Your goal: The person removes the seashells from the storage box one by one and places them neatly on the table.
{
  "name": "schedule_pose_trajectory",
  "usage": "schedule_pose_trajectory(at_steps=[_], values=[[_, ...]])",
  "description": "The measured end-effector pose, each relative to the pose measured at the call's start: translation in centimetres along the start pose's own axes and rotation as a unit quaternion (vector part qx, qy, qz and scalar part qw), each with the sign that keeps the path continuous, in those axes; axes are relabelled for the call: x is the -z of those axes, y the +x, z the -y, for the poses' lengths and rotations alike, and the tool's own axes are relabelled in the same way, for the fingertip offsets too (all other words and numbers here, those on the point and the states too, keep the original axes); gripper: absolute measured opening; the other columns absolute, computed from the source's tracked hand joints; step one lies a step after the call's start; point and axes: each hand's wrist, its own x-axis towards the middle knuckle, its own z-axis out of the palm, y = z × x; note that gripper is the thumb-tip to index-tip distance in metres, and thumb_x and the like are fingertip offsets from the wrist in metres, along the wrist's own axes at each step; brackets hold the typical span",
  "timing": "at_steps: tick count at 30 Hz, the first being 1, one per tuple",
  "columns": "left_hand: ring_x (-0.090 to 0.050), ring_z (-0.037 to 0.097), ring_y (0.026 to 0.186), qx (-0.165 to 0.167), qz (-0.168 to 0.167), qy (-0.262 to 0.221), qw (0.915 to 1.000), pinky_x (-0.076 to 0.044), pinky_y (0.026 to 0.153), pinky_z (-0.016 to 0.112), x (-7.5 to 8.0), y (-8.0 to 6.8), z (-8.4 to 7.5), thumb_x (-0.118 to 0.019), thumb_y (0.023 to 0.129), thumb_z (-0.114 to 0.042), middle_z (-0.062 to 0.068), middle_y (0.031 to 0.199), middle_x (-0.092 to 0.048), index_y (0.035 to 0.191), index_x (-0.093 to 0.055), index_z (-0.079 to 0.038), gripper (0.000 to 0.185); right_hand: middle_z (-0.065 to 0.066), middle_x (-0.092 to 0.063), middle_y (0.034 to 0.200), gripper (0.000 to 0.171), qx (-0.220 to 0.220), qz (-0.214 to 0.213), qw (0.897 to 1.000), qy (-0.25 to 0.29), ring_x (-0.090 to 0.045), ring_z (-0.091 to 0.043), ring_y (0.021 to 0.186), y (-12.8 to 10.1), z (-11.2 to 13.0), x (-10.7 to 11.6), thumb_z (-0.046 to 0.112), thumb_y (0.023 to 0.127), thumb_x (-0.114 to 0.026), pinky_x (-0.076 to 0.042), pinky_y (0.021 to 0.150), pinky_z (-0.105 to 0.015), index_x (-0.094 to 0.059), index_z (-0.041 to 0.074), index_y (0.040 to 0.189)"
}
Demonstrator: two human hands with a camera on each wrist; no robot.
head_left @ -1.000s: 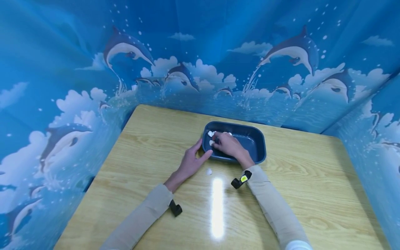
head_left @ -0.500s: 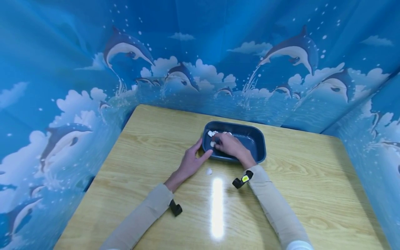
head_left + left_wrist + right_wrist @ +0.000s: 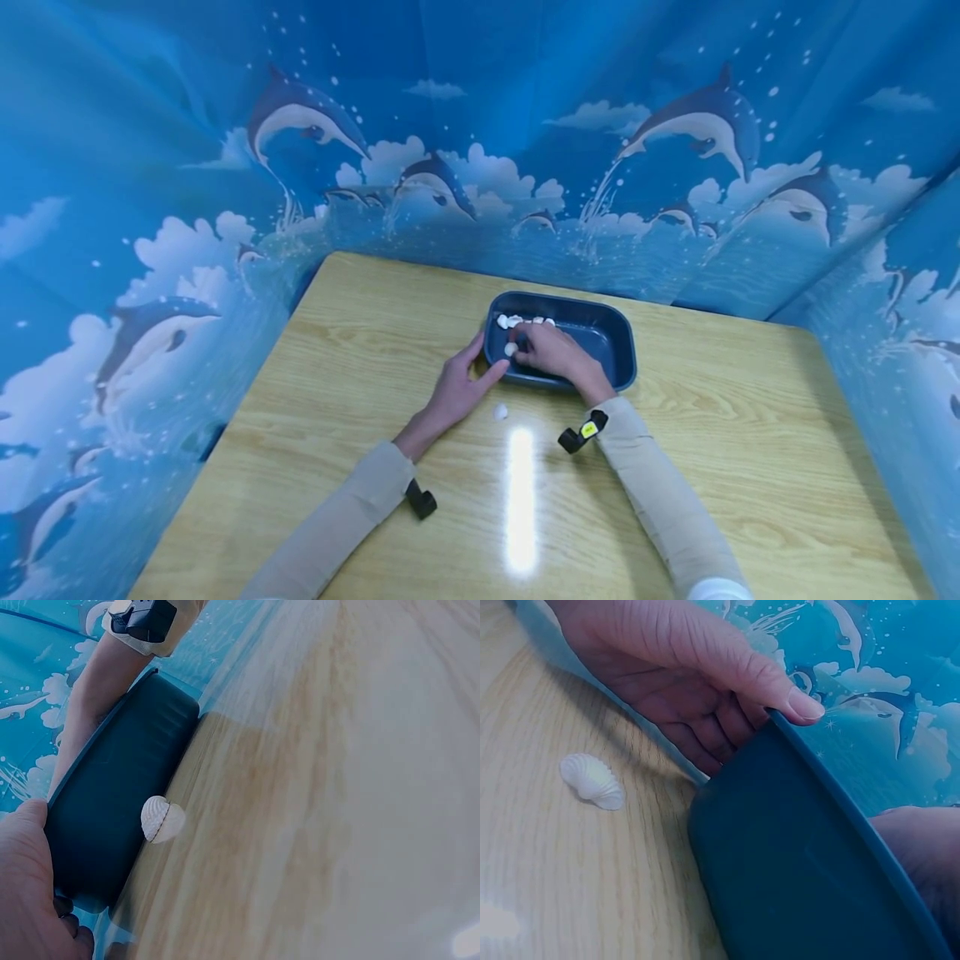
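A dark blue tray point(image 3: 624, 337) stands on the wooden table point(image 3: 750, 433) with several white shells point(image 3: 519, 320) along its far left wall. My left hand point(image 3: 468, 375) grips the tray's near left corner: thumb over the rim, fingers curled against the outer wall, as the right wrist view shows of the left hand point(image 3: 697, 667) on the tray point(image 3: 795, 855). My right hand point(image 3: 525, 350) reaches inside the tray and pinches one white shell point(image 3: 511, 349). A single shell point(image 3: 501, 411) lies on the table just in front of the tray; that shell point(image 3: 162, 819) lies close to the tray wall point(image 3: 120, 787).
A blue dolphin-print backdrop point(image 3: 480, 167) walls the table on three sides. A bright glare strip point(image 3: 522, 500) lies on the wood between my forearms. Black wrist cameras point(image 3: 579, 434) sit on both sleeves.
My right hand has drawn back slightly toward me inside the tray, bringing the pinched shell with it. The left hand and the tray have stayed put.
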Motion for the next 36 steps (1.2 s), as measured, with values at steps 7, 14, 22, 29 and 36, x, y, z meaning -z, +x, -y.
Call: schedule_pose_trajectory(at_steps=[7, 14, 22, 29, 36], values=[[-0.03, 0.01, 0.153, 0.013, 0.001, 0.002, 0.9999, -0.029, 0.126, 0.033, 0.1, 0.0, -0.1, -0.065, 0.105, -0.035, -0.002, 0.167, -0.032, 0.164, -0.031, -0.014, 0.071, -0.002, -0.063, 0.076, 0.026, -0.008, 0.008, 1.0, 0.018, -0.054, -0.014, 0.061, 0.1, -0.1, -0.1, 0.021, 0.098, -0.075, -0.045, 0.054, -0.029, -0.069, 0.004, 0.117], [-0.031, 0.014, 0.154, 0.01, -0.001, 0.0, 1.0, -0.03, 0.126, 0.037, 0.0, 0.0, -0.1, -0.066, 0.105, -0.031, 0.002, 0.167, -0.033, 0.164, -0.031, -0.011, 0.071, -0.002, -0.063, 0.077, 0.025, 0.009, 0.007, 1.0, 0.029, -0.054, -0.013, 0.063, 0.0, -0.3, -0.2, 0.019, 0.094, -0.079, -0.047, 0.057, -0.028, -0.07, 0.003, 0.111], [-0.032, 0.014, 0.154, 0.003, 0.0, -0.002, 1.0, -0.032, 0.125, 0.038, 0.0, 0.0, 0.1, -0.066, 0.105, -0.03, 0.003, 0.167, -0.033, 0.164, -0.031, -0.01, 0.071, -0.002, -0.064, 0.081, 0.027, 0.019, 0.007, 0.999, 0.027, -0.055, -0.013, 0.067, -0.3, -0.5, 0.1, 0.02, 0.092, -0.08, -0.047, 0.06, -0.029, -0.07, 0.002, 0.109], [-0.032, 0.014, 0.153, 0.004, 0.001, 0.001, 1.0, -0.033, 0.125, 0.039, 0.0, 0.0, -0.1, -0.065, 0.105, -0.032, 0.006, 0.168, -0.033, 0.164, -0.031, -0.008, 0.072, -0.002, -0.063, 0.077, 0.025, 0.015, 0.007, 0.999, 0.048, -0.052, -0.013, 0.062, -0.9, -0.6, 0.6, 0.019, 0.092, -0.079, -0.046, 0.058, -0.031, -0.07, 0.003, 0.109], [-0.032, 0.015, 0.154, 0.009, -0.002, 0.007, 0.9999, -0.032, 0.125, 0.039, 0.0, 0.0, 0.0, -0.066, 0.105, -0.033, 0.004, 0.168, -0.033, 0.164, -0.031, -0.01, 0.072, -0.001, -0.059, 0.069, 0.025, 0.01, 0.0, 0.997, 0.071, -0.049, -0.013, 0.057, -1.9, -0.4, 1.3, 0.018, 0.092, -0.078, -0.041, 0.052, -0.028, -0.07, 0.003, 0.111]])
